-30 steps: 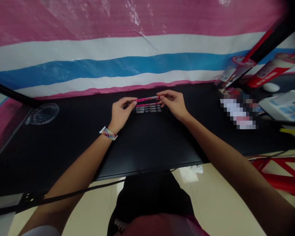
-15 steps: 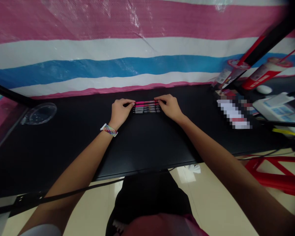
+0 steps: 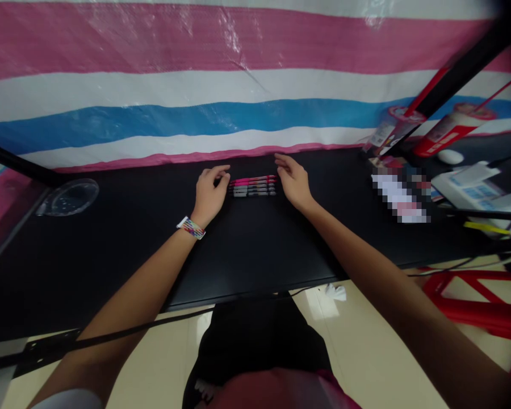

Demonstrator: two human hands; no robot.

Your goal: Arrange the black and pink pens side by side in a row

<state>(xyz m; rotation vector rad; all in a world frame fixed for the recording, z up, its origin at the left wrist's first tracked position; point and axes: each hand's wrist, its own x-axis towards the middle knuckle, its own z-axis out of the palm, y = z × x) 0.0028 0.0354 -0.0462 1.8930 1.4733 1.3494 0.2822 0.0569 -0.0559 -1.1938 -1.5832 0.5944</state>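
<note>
Several pens [image 3: 252,186] lie side by side in a row on the black table [image 3: 255,244], pink ones at the back and grey ones nearer me. At their left ends is my left hand [image 3: 210,192], thumb and fingers apart, a patterned band on its wrist. My right hand [image 3: 293,180] rests by the other ends, its fingers extended and holding nothing. Whether either hand still brushes the pens is hard to tell.
A clear plastic lid [image 3: 68,197] lies on the left. To the right stand a drink cup [image 3: 394,129] and a red-and-white cup [image 3: 453,130], both with straws, a white mouse [image 3: 450,157] and a white box [image 3: 472,184]. A red stool [image 3: 472,307] is below.
Both hands have released the pens. My right fingers have straightened and moved slightly right; my left thumb and fingers have drawn back left. The pens stay in their row.
</note>
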